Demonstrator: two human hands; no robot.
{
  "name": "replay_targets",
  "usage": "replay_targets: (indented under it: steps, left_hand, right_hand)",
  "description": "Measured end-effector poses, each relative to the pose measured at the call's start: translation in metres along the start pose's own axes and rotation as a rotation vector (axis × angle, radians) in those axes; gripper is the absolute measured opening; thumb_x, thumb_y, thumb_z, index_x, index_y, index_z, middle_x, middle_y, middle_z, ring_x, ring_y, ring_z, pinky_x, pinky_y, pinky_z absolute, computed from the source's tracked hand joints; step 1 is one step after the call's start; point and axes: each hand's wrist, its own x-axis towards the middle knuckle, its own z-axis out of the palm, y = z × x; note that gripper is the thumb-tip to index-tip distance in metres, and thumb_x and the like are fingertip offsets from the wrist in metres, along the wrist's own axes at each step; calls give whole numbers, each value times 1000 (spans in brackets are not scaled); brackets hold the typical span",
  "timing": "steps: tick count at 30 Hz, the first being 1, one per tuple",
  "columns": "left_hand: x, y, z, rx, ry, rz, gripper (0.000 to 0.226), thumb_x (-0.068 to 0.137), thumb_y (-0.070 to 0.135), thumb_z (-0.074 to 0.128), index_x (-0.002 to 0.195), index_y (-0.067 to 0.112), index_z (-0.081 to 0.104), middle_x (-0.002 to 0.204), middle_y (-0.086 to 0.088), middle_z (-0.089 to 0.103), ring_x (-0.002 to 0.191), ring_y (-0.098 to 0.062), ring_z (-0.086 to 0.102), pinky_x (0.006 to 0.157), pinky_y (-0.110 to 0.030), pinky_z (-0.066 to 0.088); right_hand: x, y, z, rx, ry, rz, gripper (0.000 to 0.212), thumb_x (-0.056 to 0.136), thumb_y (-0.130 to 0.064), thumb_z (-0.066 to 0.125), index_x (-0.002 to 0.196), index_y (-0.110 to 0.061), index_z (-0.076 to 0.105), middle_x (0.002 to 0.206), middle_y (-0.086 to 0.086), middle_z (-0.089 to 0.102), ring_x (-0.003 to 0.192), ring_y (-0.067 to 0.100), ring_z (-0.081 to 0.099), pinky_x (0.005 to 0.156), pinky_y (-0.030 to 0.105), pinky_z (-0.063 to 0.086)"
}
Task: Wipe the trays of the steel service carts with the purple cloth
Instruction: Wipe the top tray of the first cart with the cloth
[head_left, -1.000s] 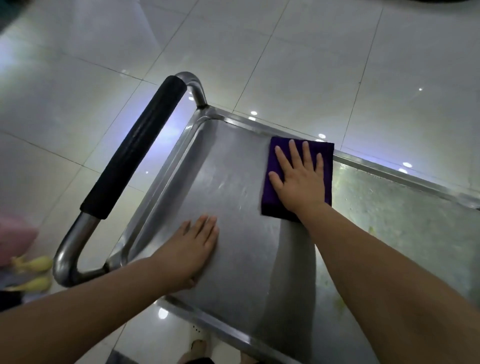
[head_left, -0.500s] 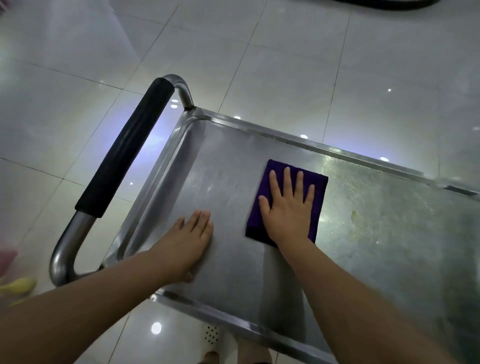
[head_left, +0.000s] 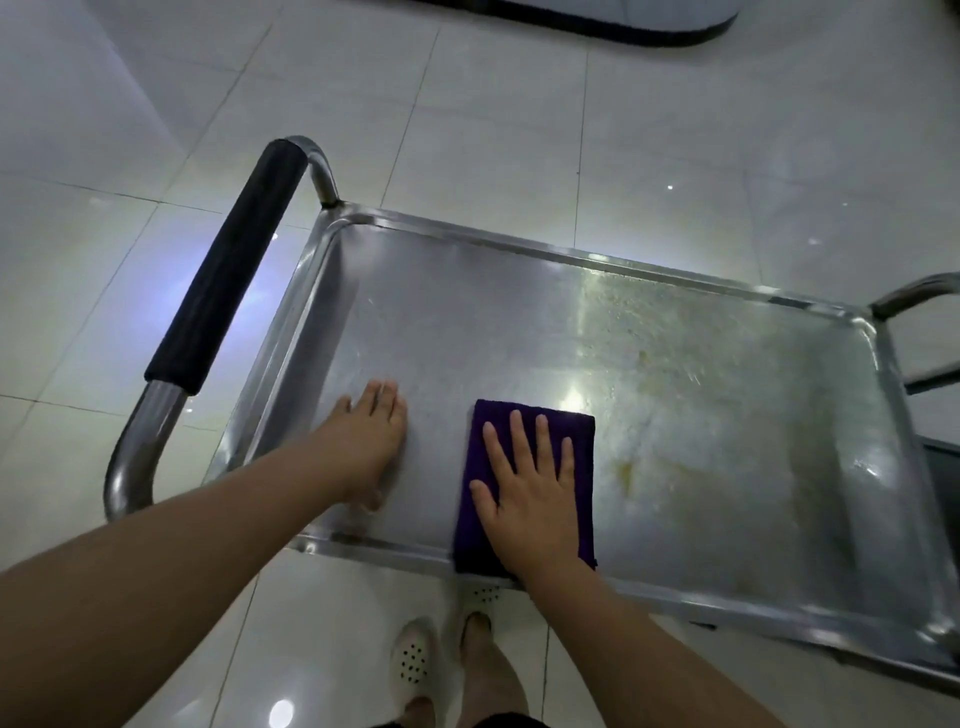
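A steel cart tray (head_left: 467, 291) fills the middle of the view, with yellowish smears on its right half. A folded purple cloth (head_left: 584, 457) lies flat at the tray's near edge. My right hand (head_left: 530, 488) presses on it with straight, spread fingers. My left hand (head_left: 363, 436) rests flat on the bare steel to the left of the cloth, fingers straight and together.
A black-padded push handle (head_left: 228, 275) on a steel tube stands at the tray's left end. A second steel bar (head_left: 914, 291) shows at the far right. White floor tiles surround the cart; my feet in perforated white shoes (head_left: 413, 657) stand below the near rim.
My right hand has dragged the purple cloth from the tray's far rim toward me to the near rim. My left hand has stayed flat on the tray.
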Motion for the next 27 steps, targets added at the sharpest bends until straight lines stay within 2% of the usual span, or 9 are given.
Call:
replay_targets:
  steps: [4,7,9,11,13,16,18,22,27]
  left_hand:
    - [-4,6,-5,44,-22,-48,119,77,38,75,148,0,-12,156,-21,-16,145,-37,-10,117,-52,9]
    - [-3,33,-18,156,29,-114,89,92,29,58,148,-4,-2,156,-27,-6,144,-41,-3,114,-59,7]
    - [6,58,-23,126,155,-39,74,97,24,45,149,-1,-1,157,-23,-2,145,-36,0,116,-54,6]
    - [14,82,-23,30,235,84,72,96,26,48,150,2,6,157,-18,9,144,-30,12,117,-43,14]
    - [20,97,-21,1,218,81,72,95,27,51,148,0,11,155,-18,15,142,-29,20,115,-36,20]
    - [23,102,-19,52,163,22,71,98,20,46,149,-3,2,157,-22,4,145,-32,11,118,-37,14]
    - [22,103,-22,67,148,34,71,99,18,44,148,-4,-2,157,-22,1,146,-33,8,119,-38,11]
    - [25,106,-29,57,102,27,63,101,15,33,148,-4,-5,157,-23,-5,146,-33,2,118,-40,5]
    - [25,109,-33,-48,56,12,75,98,18,41,148,-2,-12,156,-22,-15,146,-32,-9,117,-39,-3]
  right_hand:
    - [-27,4,-3,0,-23,3,63,93,-54,32,151,-29,26,158,5,24,146,30,19,111,53,13]
    - [-43,9,-4,8,-48,9,63,93,-54,33,150,-28,28,157,5,27,145,29,20,110,51,15]
    - [-47,12,-6,4,-77,21,64,92,-55,33,150,-27,29,156,5,30,144,27,21,110,49,16]
    - [-44,16,-9,-10,-96,20,65,92,-57,33,149,-27,30,155,4,33,143,28,27,109,48,17]
    - [-37,23,-10,0,-107,-4,65,92,-57,33,149,-28,29,154,4,34,142,27,29,109,47,16]
    - [-15,39,-10,12,-98,-29,66,92,-57,32,150,-29,24,156,3,30,143,27,27,111,47,14]
    - [4,52,-13,10,-107,-27,67,93,-58,26,152,-29,17,159,3,21,146,28,19,114,47,7]
    - [52,76,-29,30,-154,-66,68,83,-62,-6,145,-36,-19,158,-3,-22,144,22,-24,114,44,-20]
    - [106,100,-37,-24,-126,-114,72,83,-62,-5,149,-34,-14,161,-2,-15,146,22,-20,116,47,-16]
